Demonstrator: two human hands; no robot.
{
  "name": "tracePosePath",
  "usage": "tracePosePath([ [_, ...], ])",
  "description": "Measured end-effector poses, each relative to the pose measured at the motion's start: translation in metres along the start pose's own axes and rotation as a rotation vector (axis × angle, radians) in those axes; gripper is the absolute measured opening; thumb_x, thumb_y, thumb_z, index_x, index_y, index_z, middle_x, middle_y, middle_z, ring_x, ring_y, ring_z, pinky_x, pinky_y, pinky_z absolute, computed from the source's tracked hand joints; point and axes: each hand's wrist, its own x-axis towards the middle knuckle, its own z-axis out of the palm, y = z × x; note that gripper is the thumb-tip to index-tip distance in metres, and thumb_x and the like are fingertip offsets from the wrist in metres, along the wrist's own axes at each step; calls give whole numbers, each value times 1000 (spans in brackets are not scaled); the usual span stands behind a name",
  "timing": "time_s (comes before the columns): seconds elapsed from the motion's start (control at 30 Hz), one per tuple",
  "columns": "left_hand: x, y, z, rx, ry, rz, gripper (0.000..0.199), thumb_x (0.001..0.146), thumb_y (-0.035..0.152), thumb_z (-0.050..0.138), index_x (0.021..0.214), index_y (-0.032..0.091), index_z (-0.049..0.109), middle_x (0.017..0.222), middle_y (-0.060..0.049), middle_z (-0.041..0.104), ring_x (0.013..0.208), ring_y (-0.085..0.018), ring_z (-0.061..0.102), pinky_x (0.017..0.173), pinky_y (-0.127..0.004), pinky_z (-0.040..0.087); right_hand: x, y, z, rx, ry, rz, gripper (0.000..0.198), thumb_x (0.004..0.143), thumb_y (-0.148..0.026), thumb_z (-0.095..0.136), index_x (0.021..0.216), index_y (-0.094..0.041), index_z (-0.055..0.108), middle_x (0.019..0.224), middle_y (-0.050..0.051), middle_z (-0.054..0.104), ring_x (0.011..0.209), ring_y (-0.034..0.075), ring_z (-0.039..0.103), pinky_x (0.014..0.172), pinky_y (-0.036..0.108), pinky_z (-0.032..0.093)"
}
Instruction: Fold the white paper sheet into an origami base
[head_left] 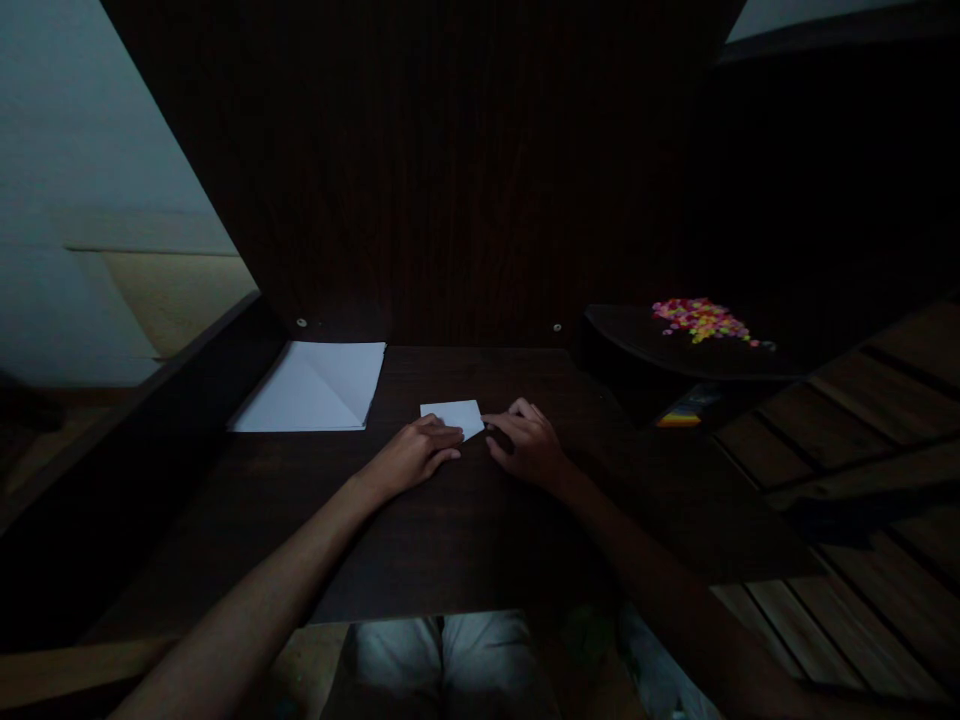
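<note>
Left hand (416, 452) held no clamp: fingers lay on small white paper (457, 411), thumb apart from them. Right hand (531, 445) curled at paper's right corner; couldn't tell from where I stood whether fingertips pinched it. Paper lay mid-desk, well back from near edge of desk (420, 550), bare room in front. White sheets (319, 388) sat far left, against side board (172, 400). Colourful pieces (701, 318) heaped far right on curved shelf (626, 335), clear of both arms.
</note>
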Motion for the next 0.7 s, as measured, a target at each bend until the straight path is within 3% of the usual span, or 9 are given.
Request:
tracePosePath([
  [0.2,-6,-4,-2,136,-14,28,39,98,24,43,134,16,54,94,-10,71,82,-20,68,80,-34,54,1,5,2,109,-5,0,35,84,-35,65,116,-22,69,108,9,70,95,25,52,83,41,44],
  [0.4,-10,-4,-4,185,80,132,45,97,20,42,142,20,45,101,-9,72,86,-17,70,81,-30,56,4,4,7,144,30,-5,27,86,-31,65,111,-25,72,111,9,69,98,25,52,85,42,46],
  [0.7,-7,6,-6,88,319,83,33,97,23,48,128,15,59,103,-12,74,86,-19,73,79,-32,59,11,-10,-10,358,216,35,18,91,-34,60,89,-25,75,91,6,75,88,23,58,82,43,47],
])
